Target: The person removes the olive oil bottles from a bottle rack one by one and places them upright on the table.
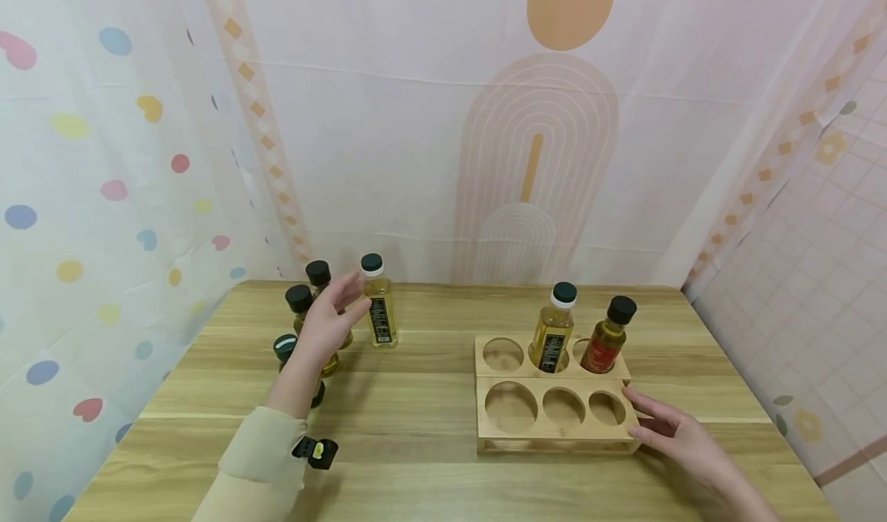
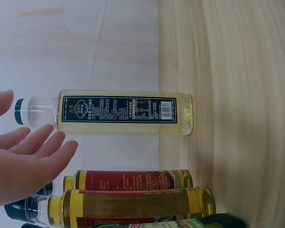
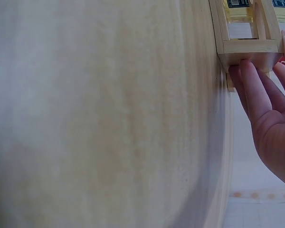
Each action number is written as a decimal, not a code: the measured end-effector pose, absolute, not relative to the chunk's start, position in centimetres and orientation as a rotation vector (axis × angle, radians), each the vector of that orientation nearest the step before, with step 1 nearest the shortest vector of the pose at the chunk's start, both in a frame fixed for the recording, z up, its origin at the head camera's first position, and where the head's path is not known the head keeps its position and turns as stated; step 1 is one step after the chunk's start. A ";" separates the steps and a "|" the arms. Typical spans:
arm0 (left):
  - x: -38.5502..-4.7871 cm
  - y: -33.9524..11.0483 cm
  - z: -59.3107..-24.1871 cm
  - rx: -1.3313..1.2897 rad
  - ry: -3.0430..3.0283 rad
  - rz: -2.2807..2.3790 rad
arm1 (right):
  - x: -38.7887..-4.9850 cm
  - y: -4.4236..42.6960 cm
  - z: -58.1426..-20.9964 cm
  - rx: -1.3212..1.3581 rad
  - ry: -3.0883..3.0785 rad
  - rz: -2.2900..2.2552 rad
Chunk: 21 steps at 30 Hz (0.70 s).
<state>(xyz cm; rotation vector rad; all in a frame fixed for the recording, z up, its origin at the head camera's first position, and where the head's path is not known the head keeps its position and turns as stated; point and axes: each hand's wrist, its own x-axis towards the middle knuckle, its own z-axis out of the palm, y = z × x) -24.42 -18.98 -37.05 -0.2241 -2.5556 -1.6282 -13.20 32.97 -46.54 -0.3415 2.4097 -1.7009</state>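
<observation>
My left hand [image 1: 331, 318] is beside the neck of an upright clear bottle [image 1: 382, 318] of pale yellow oil with a dark green cap. In the left wrist view, thumb and fingers are spread on either side of this neck with a gap visible. At the right, my right hand [image 1: 682, 441] rests its fingertips against the right end of a two-tier wooden bottle rack [image 1: 554, 433]. The rack's back row holds a green-capped oil bottle [image 1: 553, 337] in the middle hole and a black-capped bottle with a red label [image 1: 601, 356] in the right hole.
Several dark-capped oil bottles [image 1: 300, 299] stand at the left, partly hidden behind my left forearm. A patterned curtain [image 1: 388, 160] hangs behind the wooden table [image 1: 416, 460]. A black device is strapped to my left wrist.
</observation>
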 end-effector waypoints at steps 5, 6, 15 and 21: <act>-23.4 -18.7 -37.4 -0.219 -2.565 -1.588 | -13.1 32.9 -46.6 -0.338 2.420 -1.712; -23.3 -18.6 -37.5 -0.222 -2.567 -1.590 | -13.1 32.9 -46.6 -0.336 2.427 -1.712; -22.5 -17.0 -38.4 -0.245 -2.618 -1.621 | -13.0 32.7 -46.7 -0.345 2.467 -1.719; -22.4 -15.9 -39.3 -0.297 -2.638 -1.620 | -13.0 32.8 -46.7 -0.345 2.445 -1.730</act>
